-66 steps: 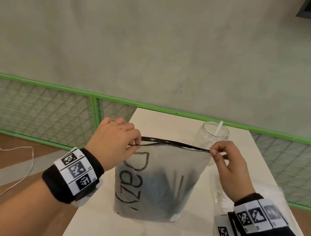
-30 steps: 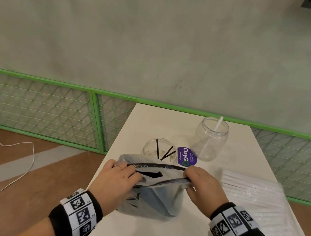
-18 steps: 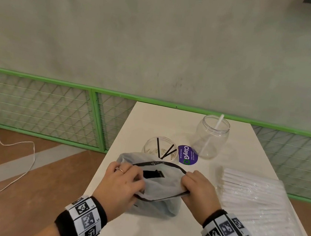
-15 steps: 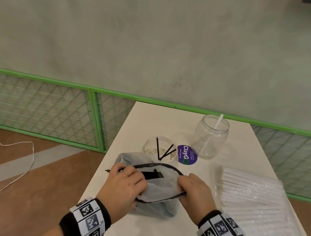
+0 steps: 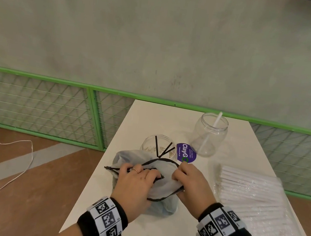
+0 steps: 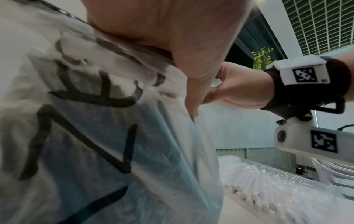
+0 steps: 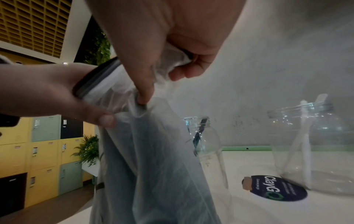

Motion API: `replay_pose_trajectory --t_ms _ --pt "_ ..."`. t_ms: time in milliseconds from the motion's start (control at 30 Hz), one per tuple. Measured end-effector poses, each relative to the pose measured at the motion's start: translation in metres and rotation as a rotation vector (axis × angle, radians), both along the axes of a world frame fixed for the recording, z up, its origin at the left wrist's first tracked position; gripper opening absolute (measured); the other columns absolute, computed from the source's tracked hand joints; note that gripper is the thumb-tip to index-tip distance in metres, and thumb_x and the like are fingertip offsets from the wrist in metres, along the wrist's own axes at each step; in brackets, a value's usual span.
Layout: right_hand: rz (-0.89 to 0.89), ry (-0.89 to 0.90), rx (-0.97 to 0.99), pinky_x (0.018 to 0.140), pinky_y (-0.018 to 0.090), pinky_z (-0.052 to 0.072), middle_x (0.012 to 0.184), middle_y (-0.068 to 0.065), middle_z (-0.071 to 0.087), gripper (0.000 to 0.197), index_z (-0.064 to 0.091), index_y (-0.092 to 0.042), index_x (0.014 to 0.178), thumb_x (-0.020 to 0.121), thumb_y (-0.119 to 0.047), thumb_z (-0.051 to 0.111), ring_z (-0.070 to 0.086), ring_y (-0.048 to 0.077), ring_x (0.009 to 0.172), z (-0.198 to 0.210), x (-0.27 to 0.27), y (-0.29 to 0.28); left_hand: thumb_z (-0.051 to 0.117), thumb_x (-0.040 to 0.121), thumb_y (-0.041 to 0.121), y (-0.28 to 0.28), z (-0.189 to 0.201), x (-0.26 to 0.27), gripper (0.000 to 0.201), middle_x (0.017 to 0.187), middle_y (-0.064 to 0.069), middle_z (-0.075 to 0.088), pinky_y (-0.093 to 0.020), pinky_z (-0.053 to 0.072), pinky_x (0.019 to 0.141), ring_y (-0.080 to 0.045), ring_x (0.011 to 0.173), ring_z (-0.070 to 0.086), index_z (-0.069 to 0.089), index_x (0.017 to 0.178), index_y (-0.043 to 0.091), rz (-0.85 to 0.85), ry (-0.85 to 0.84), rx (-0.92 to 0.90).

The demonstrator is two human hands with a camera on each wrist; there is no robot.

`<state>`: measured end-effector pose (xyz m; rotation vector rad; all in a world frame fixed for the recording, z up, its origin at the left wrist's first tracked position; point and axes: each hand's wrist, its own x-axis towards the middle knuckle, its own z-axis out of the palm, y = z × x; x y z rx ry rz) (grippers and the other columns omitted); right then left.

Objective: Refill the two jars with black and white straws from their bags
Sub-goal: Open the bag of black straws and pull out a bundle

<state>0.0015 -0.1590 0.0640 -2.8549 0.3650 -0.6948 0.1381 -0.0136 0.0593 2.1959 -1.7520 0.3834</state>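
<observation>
Two hands: both of mine are on the mouth of the frosted bag, which stands on the white table right in front of me.
Left hand: fingers curled over the near-left part of the black rim, pinching the plastic there; the right wrist view shows the thumb pressed against the bag wall.
Right hand: closed on a bunched fold of the bag's right edge, the plastic gathered between thumb and fingers.
Bag contents: a dark mass shows through the film, which I take for the black straws; I can't make out single straws.
Jar for black straws: just behind the bag, open, only a few black straws leaning in it.
Jar for white straws: farther back and to the right, open, one white straw in it.
White straw bag: lying flat to my right, nobody touching it.
Step in hand: I judge I am spreading the bag's mouth open; no refilling done so far.
Next move: one hand should hold the rim wide while the other reaches in, takes a bunch of black straws and stands them in the near jar. The limp film could collapse shut if I let go with both.
</observation>
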Motion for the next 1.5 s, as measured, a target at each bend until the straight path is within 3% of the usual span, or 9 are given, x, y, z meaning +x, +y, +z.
replay_pose_trajectory --t_ms 200,300,467,667,867,1067,1267,1367,1500 --pt "0.061 -0.038 -0.044 0.077 0.022 0.025 0.11 -0.019 0.063 0.03 0.035 -0.028 0.077 0.065 -0.017 0.059 0.046 0.014 0.1 -0.002 -0.004 0.004 0.049 0.06 0.025 -0.002 -0.008 -0.004 0.017 0.078 0.014 0.054 -0.035 0.03 0.079 -0.014 0.08 0.051 0.049 0.076 0.032 -0.046 0.006 -0.056" --pt "0.082 -0.007 -0.013 0.081 0.029 0.031 0.112 -0.025 0.061 0.034 0.04 -0.029 0.081 0.062 -0.017 0.066 0.045 0.015 0.109 -0.007 -0.005 0.004 0.048 0.062 0.025 -0.001 -0.011 -0.005 0.016 0.075 0.015 0.054 -0.035 0.03 0.086 -0.013 0.081 0.05 0.047 0.075 0.031 -0.067 0.034 -0.076" --pt "0.032 -0.035 -0.034 0.072 0.03 0.04 0.079 -0.014 0.057 0.046 0.05 -0.028 0.083 0.05 -0.008 0.076 0.04 0.009 0.091 -0.004 0.002 0.009 0.055 0.062 0.035 -0.003 -0.01 -0.007 0.02 0.07 0.018 0.054 -0.039 0.029 0.094 -0.01 0.079 0.051 0.043 0.078 0.033 -0.065 0.1 -0.046" --pt "-0.037 -0.016 -0.12 0.069 0.027 0.027 0.055 -0.013 0.046 0.036 0.037 -0.027 0.07 0.058 -0.013 0.068 0.035 0.011 0.07 -0.016 0.002 0.0 0.054 0.069 0.027 0.002 -0.012 -0.01 0.014 0.073 0.014 0.053 -0.047 0.032 0.097 -0.013 0.081 0.048 0.058 0.081 0.033 -0.117 -0.013 -0.087" --pt "-0.043 0.14 -0.247 0.07 0.027 0.029 0.07 -0.012 0.048 0.031 0.043 -0.027 0.073 0.061 -0.025 0.071 0.042 0.015 0.075 -0.035 -0.014 0.0 0.064 0.07 0.038 0.02 -0.022 0.001 0.024 0.085 0.015 0.06 -0.065 0.028 0.1 -0.016 0.09 0.053 0.066 0.094 0.036 -0.146 -0.079 0.148" --pt "-0.075 0.154 -0.047 0.075 0.026 0.03 0.076 -0.016 0.045 0.039 0.057 -0.029 0.066 0.09 -0.056 0.042 0.038 0.009 0.082 -0.041 -0.025 0.005 0.055 0.079 0.052 0.026 0.012 0.014 0.025 0.1 0.013 0.058 -0.045 0.033 0.099 -0.012 0.098 0.051 0.063 0.096 0.036 -0.037 0.119 -0.102" --pt "-0.143 0.129 -0.111 0.081 0.033 0.04 0.071 -0.019 0.053 0.025 0.061 -0.032 0.064 0.08 -0.048 0.05 0.045 0.01 0.086 -0.038 -0.016 0.002 0.068 0.049 0.076 0.015 0.022 0.058 0.118 0.154 0.005 0.005 -0.048 0.034 0.107 -0.028 0.137 0.025 0.005 0.143 0.041 0.281 0.405 0.272" --pt "-0.053 -0.044 -0.197 0.094 0.038 0.03 0.094 -0.015 0.057 0.008 0.062 -0.031 0.081 0.075 -0.035 0.06 0.048 0.016 0.104 -0.03 -0.011 0.009 0.079 0.053 0.058 0.012 0.013 0.061 0.121 0.153 0.005 0.008 -0.035 0.044 0.097 -0.025 0.122 0.048 0.002 0.145 0.04 0.244 0.514 0.32" --pt "-0.152 0.0 -0.109 0.099 0.044 0.032 0.129 0.0 0.042 0.037 0.063 -0.031 0.1 0.066 -0.042 0.073 0.04 0.028 0.12 -0.018 -0.002 0.022 0.083 0.057 0.044 0.008 0.008 0.058 0.12 0.143 0.003 0.02 -0.032 0.047 0.091 -0.024 0.11 0.052 0.004 0.146 0.034 0.263 0.485 0.276"
